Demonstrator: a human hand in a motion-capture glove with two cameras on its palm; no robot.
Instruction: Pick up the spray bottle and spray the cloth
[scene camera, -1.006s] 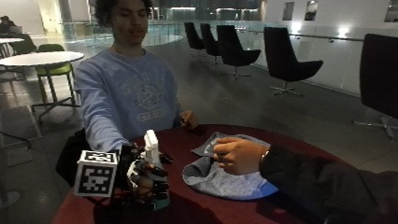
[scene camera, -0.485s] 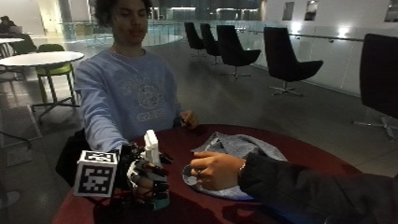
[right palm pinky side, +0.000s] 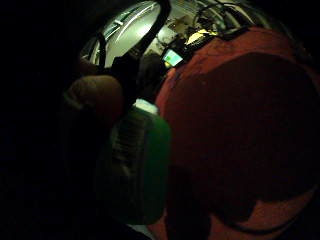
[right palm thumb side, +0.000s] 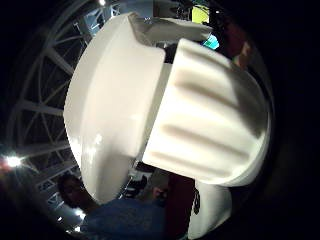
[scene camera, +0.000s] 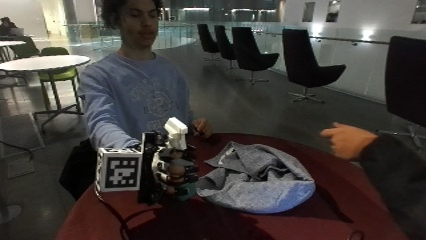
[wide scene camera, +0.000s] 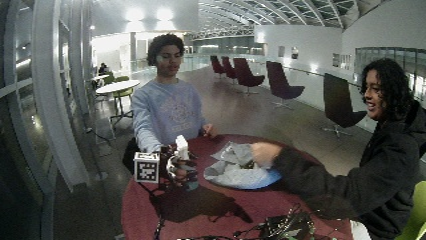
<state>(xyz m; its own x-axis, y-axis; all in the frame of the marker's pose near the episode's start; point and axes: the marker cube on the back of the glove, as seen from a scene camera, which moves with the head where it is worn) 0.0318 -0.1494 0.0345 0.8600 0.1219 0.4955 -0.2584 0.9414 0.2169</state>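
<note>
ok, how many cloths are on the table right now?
1. A grey cloth lies bunched on the red table, beside the spray bottle that the gloved right hand holds. Anything folded beneath it wouldn't show.

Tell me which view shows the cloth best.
The outside view: the grey cloth lies bunched on the red table, whole and unobstructed. In the wide outside view another person's arm crosses it. Neither palm view shows it.

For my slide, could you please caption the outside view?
Gloved right hand grips the spray bottle beside the grey cloth.
</note>
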